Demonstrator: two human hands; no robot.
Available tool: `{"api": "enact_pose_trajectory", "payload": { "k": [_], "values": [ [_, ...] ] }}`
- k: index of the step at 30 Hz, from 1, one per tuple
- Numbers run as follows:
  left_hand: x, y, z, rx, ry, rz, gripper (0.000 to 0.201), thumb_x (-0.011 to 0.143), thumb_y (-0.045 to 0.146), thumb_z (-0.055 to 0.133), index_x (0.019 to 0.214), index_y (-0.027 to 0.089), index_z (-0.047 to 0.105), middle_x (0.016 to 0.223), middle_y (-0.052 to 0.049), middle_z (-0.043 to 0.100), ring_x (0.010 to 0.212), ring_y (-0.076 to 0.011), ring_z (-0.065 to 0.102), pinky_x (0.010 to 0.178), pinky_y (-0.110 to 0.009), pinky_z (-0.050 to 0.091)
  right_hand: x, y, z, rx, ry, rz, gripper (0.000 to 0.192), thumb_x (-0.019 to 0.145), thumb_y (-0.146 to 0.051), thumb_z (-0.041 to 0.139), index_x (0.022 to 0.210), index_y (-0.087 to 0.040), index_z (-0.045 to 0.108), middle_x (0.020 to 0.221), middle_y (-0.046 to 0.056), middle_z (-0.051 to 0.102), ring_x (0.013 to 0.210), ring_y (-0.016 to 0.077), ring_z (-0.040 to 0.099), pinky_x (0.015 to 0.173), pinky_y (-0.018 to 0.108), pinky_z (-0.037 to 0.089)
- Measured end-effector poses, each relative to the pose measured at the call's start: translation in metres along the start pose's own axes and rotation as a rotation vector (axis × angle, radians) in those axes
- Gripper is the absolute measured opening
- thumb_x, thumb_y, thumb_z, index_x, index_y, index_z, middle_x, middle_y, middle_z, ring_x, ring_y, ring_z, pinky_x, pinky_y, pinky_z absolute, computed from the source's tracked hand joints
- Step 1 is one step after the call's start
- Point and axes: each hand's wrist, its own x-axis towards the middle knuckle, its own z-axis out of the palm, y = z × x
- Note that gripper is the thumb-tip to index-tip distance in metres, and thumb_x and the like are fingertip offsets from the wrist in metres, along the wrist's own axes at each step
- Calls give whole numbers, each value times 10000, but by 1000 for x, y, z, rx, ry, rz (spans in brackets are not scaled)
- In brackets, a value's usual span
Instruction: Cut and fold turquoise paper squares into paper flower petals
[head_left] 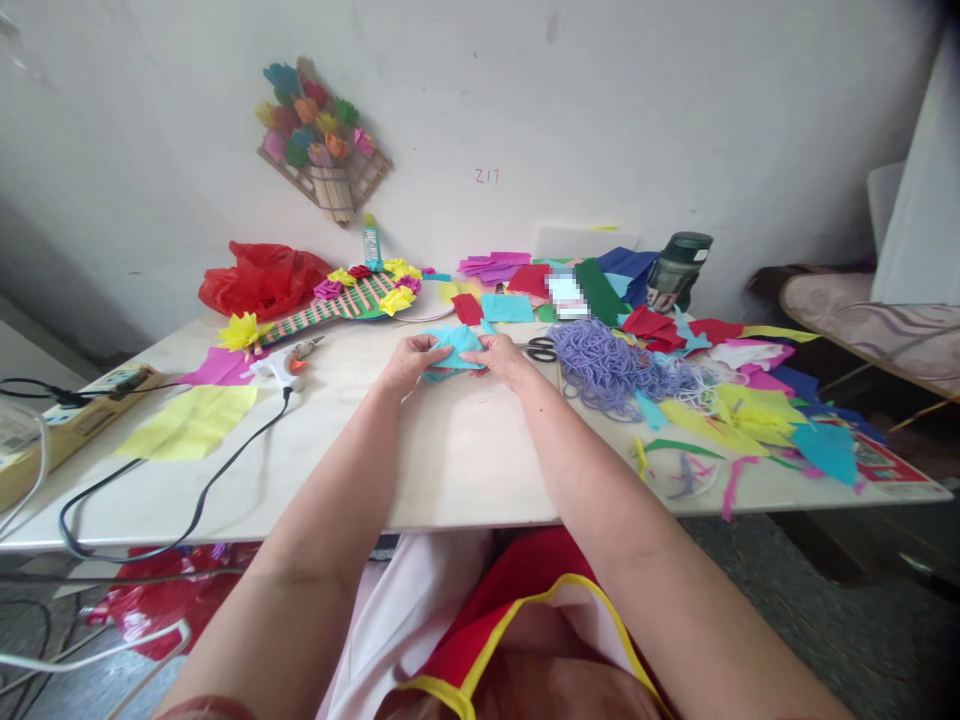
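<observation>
Above the middle of the table, a piece of light blue crepe paper (454, 350) is bunched between my two hands. My left hand (411, 362) pinches its left side, thumb on top. On the right side, my right hand (498, 358) grips it with the thumb pressed on the near face. Fingers behind the paper are partly hidden. Just right of my right hand lie black-handled scissors (541, 349), beside a heap of purple yarn (600, 368). Behind the hands are a flat light blue paper piece (507, 308) and a red paper piece (468, 309).
A corded hot glue gun (279, 368) lies left, near a yellow paper sheet (187, 422) and a power strip (75, 420). Behind stands a guitar-shaped craft with paper flowers (337, 305). A dark bottle (679, 272) stands back right; paper scraps (757, 415) cover the table's right side.
</observation>
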Motion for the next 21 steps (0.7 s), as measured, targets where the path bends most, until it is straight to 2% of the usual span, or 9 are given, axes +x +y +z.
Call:
{"api": "enact_pose_trajectory", "payload": {
  "k": [5, 10, 15, 21],
  "values": [
    [0, -1, 0, 18, 16, -3, 378, 495, 389, 777, 636, 123, 548, 586, 16, 577, 554, -102, 568, 579, -250, 495, 0, 0, -1, -15, 10, -15, 271, 600, -356, 720, 649, -137, 569, 527, -29, 577, 454, 91, 544, 434, 212, 449],
    [0, 0, 0, 18, -31, -15, 388, 499, 378, 775, 728, 129, 586, 651, 11, 605, 579, -113, 584, 587, -258, 494, 3, 3, -2, -1, 13, -27, 255, 581, -334, 728, 626, -140, 571, 509, -40, 571, 444, 89, 534, 422, 208, 428],
    [-1, 1, -1, 13, -68, -27, 383, 494, 365, 778, 717, 128, 576, 626, 17, 597, 551, -110, 575, 552, -243, 481, 2, 4, -2, -5, -38, -30, 281, 583, -364, 723, 620, -139, 559, 510, -49, 572, 430, 76, 526, 402, 191, 414],
    [-3, 4, 2, -24, -44, -51, 364, 493, 341, 778, 687, 125, 558, 603, 22, 584, 545, -102, 572, 548, -232, 486, 1, 3, -1, 31, -35, -44, 271, 615, -368, 707, 613, -133, 573, 505, -44, 572, 411, 75, 528, 365, 176, 390]
  ]
}}
